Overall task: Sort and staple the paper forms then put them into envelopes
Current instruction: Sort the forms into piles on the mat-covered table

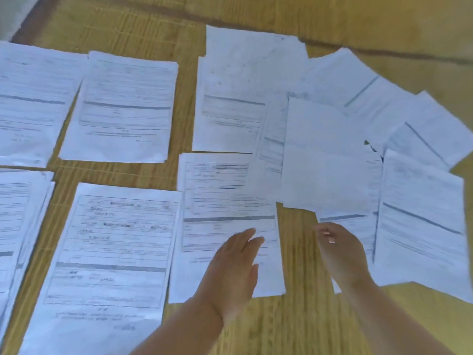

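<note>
Hovering flat over form (230, 226), left hand (234, 267) spread; right hand (340, 254) fingers curled, grip unclear.

Count, my view: six tidy stacks of printed forms — far left (30, 103); far centre-left (122, 108); far centre (230, 98); near left (18, 226); near centre-left (112, 252); near centre (225, 201); one loose fan of sheets (384, 149), right; sheet number there unclear.

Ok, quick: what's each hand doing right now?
Left hand: open, fingers straight over a form, holding nothing.
Right hand: cannot be told; fingers hidden.
</note>
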Demonstrator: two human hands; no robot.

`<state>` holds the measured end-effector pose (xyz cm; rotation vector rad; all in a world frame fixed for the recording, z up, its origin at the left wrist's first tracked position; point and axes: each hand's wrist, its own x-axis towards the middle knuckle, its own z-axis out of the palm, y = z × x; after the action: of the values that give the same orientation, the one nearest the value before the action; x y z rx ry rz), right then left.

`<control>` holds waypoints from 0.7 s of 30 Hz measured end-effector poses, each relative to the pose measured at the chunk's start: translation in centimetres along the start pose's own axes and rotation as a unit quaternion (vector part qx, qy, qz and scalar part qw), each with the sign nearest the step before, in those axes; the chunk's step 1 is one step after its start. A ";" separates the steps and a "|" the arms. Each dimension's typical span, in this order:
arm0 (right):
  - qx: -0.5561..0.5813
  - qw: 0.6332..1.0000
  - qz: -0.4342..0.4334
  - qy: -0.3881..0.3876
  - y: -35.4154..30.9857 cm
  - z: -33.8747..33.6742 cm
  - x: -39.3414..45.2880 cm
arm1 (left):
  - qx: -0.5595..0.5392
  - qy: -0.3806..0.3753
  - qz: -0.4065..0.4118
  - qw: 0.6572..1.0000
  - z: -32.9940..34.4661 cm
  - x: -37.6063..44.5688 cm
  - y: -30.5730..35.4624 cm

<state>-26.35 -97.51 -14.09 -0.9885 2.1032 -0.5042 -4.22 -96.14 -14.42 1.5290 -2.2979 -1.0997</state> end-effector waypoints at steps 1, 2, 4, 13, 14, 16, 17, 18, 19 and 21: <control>-0.003 1.000 -0.006 0.003 0.9 -1.4 1.0 | 0.006 -0.002 -0.009 1.000 0.6 1.4 1.3; -0.014 1.000 -0.016 0.008 1.7 -2.8 2.1 | 0.021 0.000 -0.017 1.000 1.2 2.9 2.4; -0.050 0.997 -0.043 0.026 3.4 -5.7 4.4 | 0.030 0.003 -0.037 0.999 2.2 6.0 4.5; -0.289 0.938 -0.189 -0.005 9.7 -12.5 14.0 | -0.044 0.141 -0.252 0.957 3.9 19.7 7.1; -0.304 0.931 -0.200 -0.006 10.1 -12.5 14.3 | -0.057 0.166 -0.284 0.943 3.7 20.9 6.8; -0.319 0.925 -0.204 -0.001 10.6 -12.4 14.6 | -0.081 0.201 -0.341 0.915 3.2 22.2 7.0; -0.326 0.923 -0.203 -0.004 10.6 -12.4 14.7 | -0.082 0.203 -0.359 0.907 3.1 22.6 7.3; -0.332 0.921 -0.204 -0.011 10.5 -12.6 14.8 | -0.073 0.195 -0.373 0.904 3.1 22.8 7.6; -0.335 0.919 -0.206 -0.018 10.4 -12.6 14.9 | -0.060 0.180 -0.386 0.903 3.1 23.0 8.2; -0.350 0.913 -0.208 -0.032 10.4 -12.8 15.0 | -0.053 0.159 -0.418 0.893 3.3 23.3 8.8</control>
<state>-47.54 -102.26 -19.02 -1.8532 2.0384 0.1193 -23.03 -112.69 -16.71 2.5078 -1.3234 -0.9756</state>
